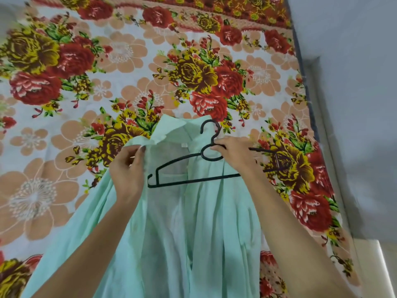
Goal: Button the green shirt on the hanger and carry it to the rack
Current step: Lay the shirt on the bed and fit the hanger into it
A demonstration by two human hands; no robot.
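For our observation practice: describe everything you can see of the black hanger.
The black hanger is thin, plastic-looking, with a hook, a loop at the neck, sloping arms, a lower bar and an upturned notch at one end. It is tilted, in front of the green shirt. The right hand grips its neck.

Bright, even light falls across the shirt [193, 222], which is fairly sharp (only faint shadows in its folds). Right of the shirt the wall [354, 82] smears into blur; above and left of it the sheet [64, 104] softens and bends.
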